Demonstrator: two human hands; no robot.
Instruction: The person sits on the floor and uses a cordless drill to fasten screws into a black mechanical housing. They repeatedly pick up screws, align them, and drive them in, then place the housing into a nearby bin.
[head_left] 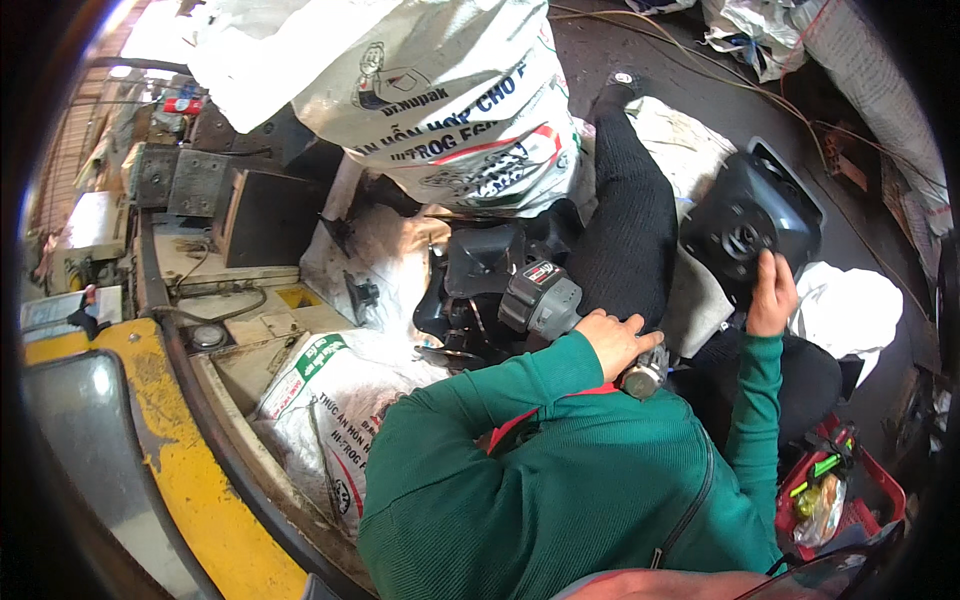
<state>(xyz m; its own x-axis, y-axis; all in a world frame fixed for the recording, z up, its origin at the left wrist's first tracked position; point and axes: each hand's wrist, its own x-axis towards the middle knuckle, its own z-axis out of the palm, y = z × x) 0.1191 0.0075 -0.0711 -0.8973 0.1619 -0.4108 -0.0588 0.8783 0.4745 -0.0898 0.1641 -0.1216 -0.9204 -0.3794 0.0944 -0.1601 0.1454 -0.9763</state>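
Note:
My left hand [622, 344] is closed over the middle of a cordless drill [540, 300] on my lap. The drill's grey and black battery end points away to the left, and its metal front end shows on the near side of my fingers. To the right, my right hand [772, 293] grips the near edge of a black plastic housing [745, 225]. A round opening with small holes about it faces me on this housing; its far end is a wide rectangular rim. My right thumb is partly hidden.
Several black plastic parts [485, 260] lie left of my outstretched leg. A big white printed sack [450, 110] stands beyond them. A red basket [885, 490] with small items sits at the lower right. Yellow machinery [170, 430] borders the left, and cables [740, 75] cross the floor.

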